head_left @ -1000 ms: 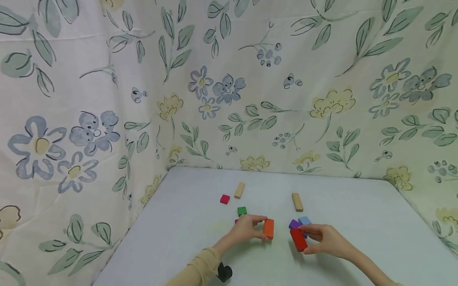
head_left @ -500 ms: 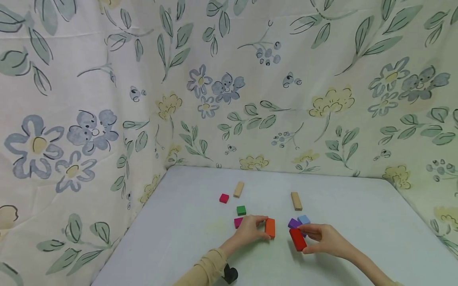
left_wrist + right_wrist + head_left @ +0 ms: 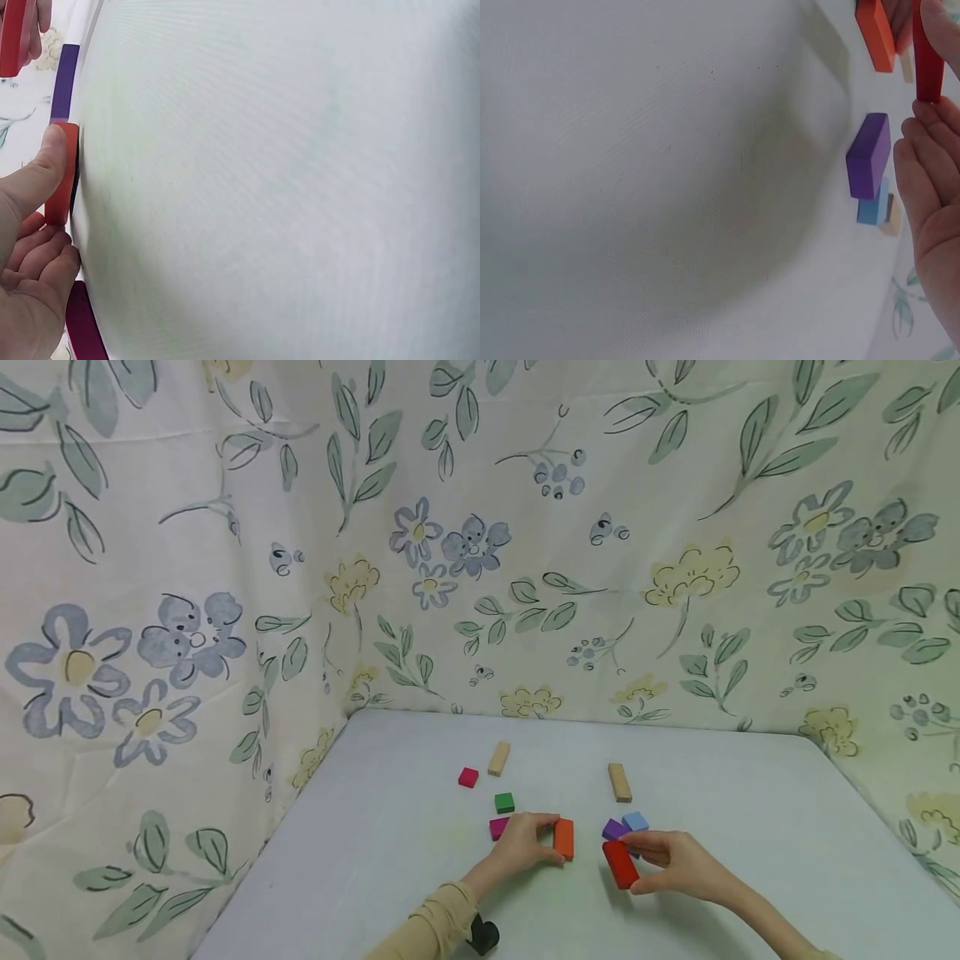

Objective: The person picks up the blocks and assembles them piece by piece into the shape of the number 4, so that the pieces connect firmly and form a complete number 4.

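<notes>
In the head view my left hand [image 3: 519,843] pinches an orange block [image 3: 564,839] by its two ends, thumb at the near end. The left wrist view shows that orange block [image 3: 63,176] low at the table surface. My right hand [image 3: 678,864] holds a red block [image 3: 620,864] between thumb and fingers, tilted and raised off the table. Just behind the red block lie a purple block [image 3: 615,830] and a light blue block [image 3: 635,821]. A magenta block [image 3: 498,828] sits beside the left hand, partly covered by it.
Farther back on the white table [image 3: 390,827] lie a green block [image 3: 505,802], a small red block [image 3: 468,777] and two plain wooden blocks, one at left [image 3: 498,758], one at right [image 3: 619,782]. A black object [image 3: 483,935] shows by the left sleeve. A floral curtain [image 3: 525,543] stands behind.
The left hand with the orange block moved slightly right, then stayed nearly still. The magenta block shows more than a second ago. The right hand keeps the red block in about the same place.
</notes>
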### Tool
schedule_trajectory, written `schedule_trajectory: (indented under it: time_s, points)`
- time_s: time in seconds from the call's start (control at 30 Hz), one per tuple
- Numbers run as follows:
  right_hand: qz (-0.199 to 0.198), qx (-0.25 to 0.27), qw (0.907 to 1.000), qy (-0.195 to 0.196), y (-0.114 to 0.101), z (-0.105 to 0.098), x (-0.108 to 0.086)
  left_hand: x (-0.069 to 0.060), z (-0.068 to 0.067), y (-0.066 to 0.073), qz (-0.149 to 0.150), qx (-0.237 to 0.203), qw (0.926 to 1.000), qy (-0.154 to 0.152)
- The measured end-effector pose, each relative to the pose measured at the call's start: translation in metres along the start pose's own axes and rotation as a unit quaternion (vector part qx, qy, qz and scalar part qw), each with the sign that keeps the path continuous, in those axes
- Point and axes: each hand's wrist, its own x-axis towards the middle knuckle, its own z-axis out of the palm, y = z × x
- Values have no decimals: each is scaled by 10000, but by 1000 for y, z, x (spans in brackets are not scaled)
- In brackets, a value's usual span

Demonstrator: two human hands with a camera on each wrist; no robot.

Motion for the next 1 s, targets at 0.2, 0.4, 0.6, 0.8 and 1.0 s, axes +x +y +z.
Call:
schedule_trajectory:
  time_s: [0.2,0.4,0.6,0.8,1.0]
  points:
    - [-60,49,10000,-41,-2,1,0,0,1,1,-96,156,9998,-41]
    - [-18,132,9999,-66,-1,2,1,0,2,2,-120,286,9995,-72]
    - [-29,108,9999,-71,-1,3,1,0,2,2,-106,305,9994,-80]
    - [-37,151,9998,-94,-2,3,1,0,2,-1,-42,224,9997,-64]
    - [-81,230,9996,-130,-2,3,1,-2,-1,1,-4,89,9999,-52]
